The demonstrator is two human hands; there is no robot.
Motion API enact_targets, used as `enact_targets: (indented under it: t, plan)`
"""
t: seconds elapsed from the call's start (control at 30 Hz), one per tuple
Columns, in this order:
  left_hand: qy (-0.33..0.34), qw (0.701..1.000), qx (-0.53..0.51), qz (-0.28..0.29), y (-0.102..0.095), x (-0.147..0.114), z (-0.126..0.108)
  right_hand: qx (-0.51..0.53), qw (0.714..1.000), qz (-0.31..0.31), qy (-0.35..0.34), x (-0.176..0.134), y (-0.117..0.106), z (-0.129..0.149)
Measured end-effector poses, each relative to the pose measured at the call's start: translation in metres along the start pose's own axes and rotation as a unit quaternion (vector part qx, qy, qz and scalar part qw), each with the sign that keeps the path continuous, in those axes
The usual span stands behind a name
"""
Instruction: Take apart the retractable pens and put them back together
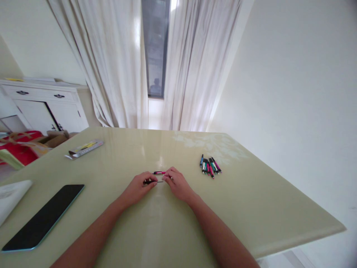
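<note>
At the middle of the table, my left hand (pixel 141 185) is closed on a black pen part (pixel 147 182), and a thin dark refill (pixel 160 181) sticks out of it to the right. Close by, my right hand (pixel 176 183) is pinched at the refill's far end. Something small and pale shows at its fingertips, too small to name. Just beyond both hands lies a pink and black pen (pixel 158 172), its right end hidden behind my right fingers. Farther right, several pens (pixel 208 166) in blue, teal, white, pink and purple lie in a loose group.
A black tablet (pixel 44 217) lies at the left, beside a white object (pixel 12 195) cut off by the frame. An opened narrow box (pixel 85 149) rests near the far left edge of the table (pixel 156 230). Beyond are a white cabinet (pixel 47 108), red bags (pixel 22 145) and curtains.
</note>
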State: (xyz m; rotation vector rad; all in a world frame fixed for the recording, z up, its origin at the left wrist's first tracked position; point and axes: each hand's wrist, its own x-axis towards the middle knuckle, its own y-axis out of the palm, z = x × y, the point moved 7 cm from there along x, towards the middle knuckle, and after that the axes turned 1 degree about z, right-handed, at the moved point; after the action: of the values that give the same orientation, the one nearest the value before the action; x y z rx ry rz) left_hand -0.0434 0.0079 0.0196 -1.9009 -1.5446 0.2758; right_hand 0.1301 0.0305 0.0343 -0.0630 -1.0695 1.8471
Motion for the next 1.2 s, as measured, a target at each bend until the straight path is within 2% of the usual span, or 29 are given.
enact_targets:
  t: [0.13,0.3,0.63,0.9,1.0,1.2]
  plan:
    - [-0.027,0.998,0.022,-0.044,-0.011,0.001,0.002,-0.021,0.997,-0.046,0.059,-0.001,-0.009,-0.02]
    - [-0.047,0.997,0.018,-0.063,-0.02,0.003,0.015,-0.075,0.992,-0.036,0.097,-0.002,-0.008,-0.041]
    - [-0.01,0.997,0.052,-0.053,-0.016,0.002,0.015,-0.004,0.996,-0.078,0.044,0.001,-0.015,-0.025]
    - [0.013,0.999,0.049,-0.02,-0.002,0.001,0.009,-0.021,1.0,-0.022,-0.008,0.0,0.0,-0.002]
    - [0.017,0.998,0.051,-0.015,-0.001,0.001,0.006,-0.054,0.998,-0.021,-0.002,0.0,0.001,0.0]
    - [0.0,0.997,0.062,-0.038,-0.009,0.001,0.008,-0.074,0.995,-0.054,0.03,0.0,-0.012,-0.014]
